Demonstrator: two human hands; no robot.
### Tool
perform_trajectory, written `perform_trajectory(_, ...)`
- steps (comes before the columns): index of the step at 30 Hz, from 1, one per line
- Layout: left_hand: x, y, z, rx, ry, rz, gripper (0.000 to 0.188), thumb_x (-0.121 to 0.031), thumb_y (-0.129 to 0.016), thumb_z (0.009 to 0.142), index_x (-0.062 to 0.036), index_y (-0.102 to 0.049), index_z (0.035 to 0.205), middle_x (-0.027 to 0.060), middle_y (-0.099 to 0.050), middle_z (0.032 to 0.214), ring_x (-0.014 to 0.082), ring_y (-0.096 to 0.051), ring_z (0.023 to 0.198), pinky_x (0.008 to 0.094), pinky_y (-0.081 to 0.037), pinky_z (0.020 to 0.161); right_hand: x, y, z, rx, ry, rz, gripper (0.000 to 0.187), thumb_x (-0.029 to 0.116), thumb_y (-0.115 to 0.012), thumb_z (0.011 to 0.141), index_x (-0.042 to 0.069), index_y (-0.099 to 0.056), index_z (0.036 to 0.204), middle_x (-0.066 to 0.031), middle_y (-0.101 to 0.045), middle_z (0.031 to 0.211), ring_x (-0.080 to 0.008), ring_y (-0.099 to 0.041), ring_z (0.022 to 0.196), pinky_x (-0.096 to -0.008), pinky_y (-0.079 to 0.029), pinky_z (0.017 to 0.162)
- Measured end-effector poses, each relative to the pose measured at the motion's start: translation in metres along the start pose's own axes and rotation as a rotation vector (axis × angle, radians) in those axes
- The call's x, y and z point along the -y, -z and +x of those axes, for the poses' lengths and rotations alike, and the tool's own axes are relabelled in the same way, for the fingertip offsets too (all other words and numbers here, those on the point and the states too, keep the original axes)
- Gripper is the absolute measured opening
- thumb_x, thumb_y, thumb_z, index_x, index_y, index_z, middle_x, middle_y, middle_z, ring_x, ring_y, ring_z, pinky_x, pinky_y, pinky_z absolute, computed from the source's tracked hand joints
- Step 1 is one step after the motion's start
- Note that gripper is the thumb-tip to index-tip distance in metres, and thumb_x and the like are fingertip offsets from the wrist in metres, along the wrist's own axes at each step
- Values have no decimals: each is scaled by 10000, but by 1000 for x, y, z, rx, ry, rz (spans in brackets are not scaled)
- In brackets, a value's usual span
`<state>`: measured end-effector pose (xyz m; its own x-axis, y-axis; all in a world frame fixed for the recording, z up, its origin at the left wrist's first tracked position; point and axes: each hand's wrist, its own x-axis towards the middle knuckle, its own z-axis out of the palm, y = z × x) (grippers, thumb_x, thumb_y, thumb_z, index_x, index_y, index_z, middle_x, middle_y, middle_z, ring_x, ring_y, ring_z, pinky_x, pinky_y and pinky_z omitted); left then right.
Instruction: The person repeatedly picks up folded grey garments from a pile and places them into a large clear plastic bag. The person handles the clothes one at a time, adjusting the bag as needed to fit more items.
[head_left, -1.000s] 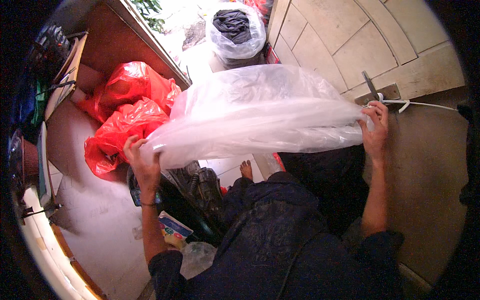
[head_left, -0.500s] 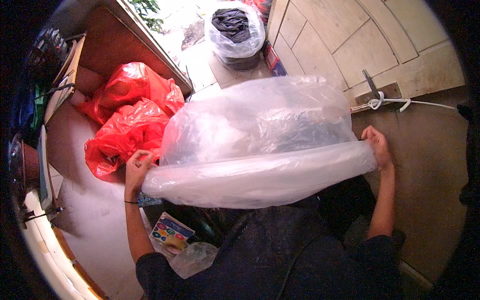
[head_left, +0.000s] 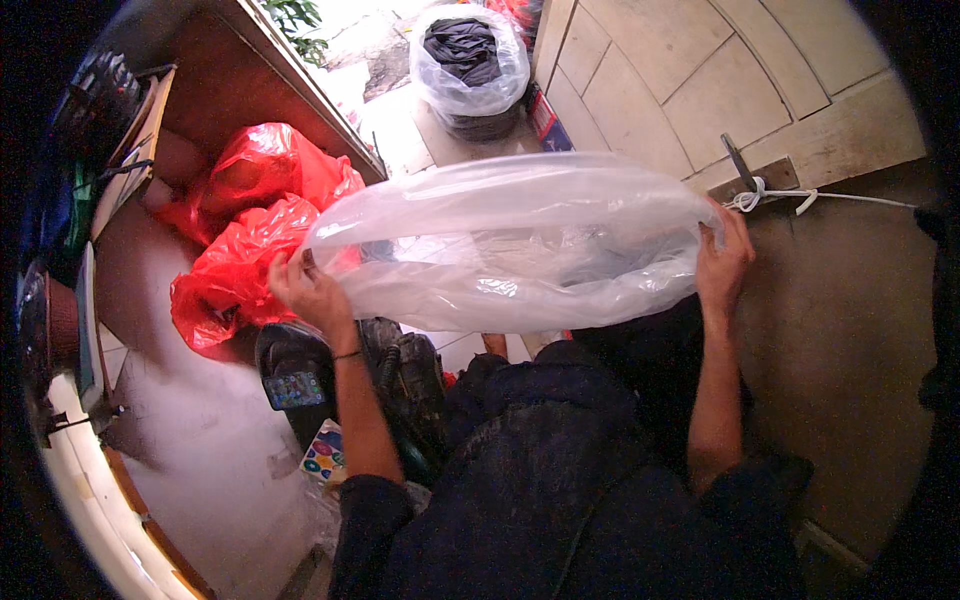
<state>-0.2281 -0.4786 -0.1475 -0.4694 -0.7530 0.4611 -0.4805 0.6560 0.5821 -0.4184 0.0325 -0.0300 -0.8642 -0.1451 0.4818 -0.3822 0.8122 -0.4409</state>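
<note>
Stretched wide between my two hands is a large clear plastic bag (head_left: 520,300), its mouth spread into a long oval facing up. The rim looks folded over into a thick band. My left hand (head_left: 312,290) is closed on the bag's left end, close to the red plastic bags. On the opposite end, my right hand (head_left: 724,255) grips the rim with fingers curled inside it. Through the opening, the see-through film and pale floor tiles show. The bag's lower part is hidden behind its near side.
Two bulging red plastic bags (head_left: 265,235) lie to the left. Farther off stands a clear bag of dark cloth (head_left: 465,60). A phone (head_left: 295,390) rests on a dark object near my left forearm. At right, a white cord (head_left: 820,198) is tied to the door handle (head_left: 740,165).
Both hands have moved inward and the bag's near edge has lifted away from me. Its mouth now gapes open, uncovering the phone and the floor below.
</note>
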Motion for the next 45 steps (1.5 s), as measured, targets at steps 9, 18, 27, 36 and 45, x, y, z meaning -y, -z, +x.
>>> perform_trajectory(9,30,92,39,951,378,-509,304,-349,-607,1090,-60,-696,1129,-25,-656,793,51,-562,671,228,-439,608,-83,60,-5,745,-723,848,477,497,-727,960,57,-615,1105,-24,-688,1023,-97,-651,969,-293,-542,908)
perform_trajectory(18,-6,111,32,628,37,-588,551,-147,-822,902,-41,-571,1381,136,-552,1357,262,-553,1285,396,-456,1094,-61,71,-11,339,-204,451,772,338,-882,847,72,-468,1442,-95,-553,1354,-243,-526,1297,-406,-386,1162)
perform_trajectory(27,-32,-5,2,62,610,-804,344,-184,-611,1024,21,-644,1299,141,-671,1238,274,-625,1155,413,-482,1044,-23,-38,-21,-99,-579,517,501,425,-568,1085,54,-638,1416,-89,-713,1256,-248,-665,1153,-406,-528,1005)
perform_trajectory(36,95,121,41,1034,568,-1233,471,-360,-625,1013,-22,-561,1334,59,-687,960,162,-675,870,297,-541,865,-106,80,-33,527,-600,727,279,354,-676,1002,77,-648,1012,26,-621,906,-75,-578,823,-253,-482,768)
perform_trajectory(45,21,78,33,386,-188,-185,394,-54,-743,911,-19,-631,1287,181,-557,1399,364,-545,1306,412,-441,1113,-34,50,0,245,2,29,464,197,-881,819,61,-667,1208,-107,-623,1241,-294,-603,1196,-417,-477,1049)
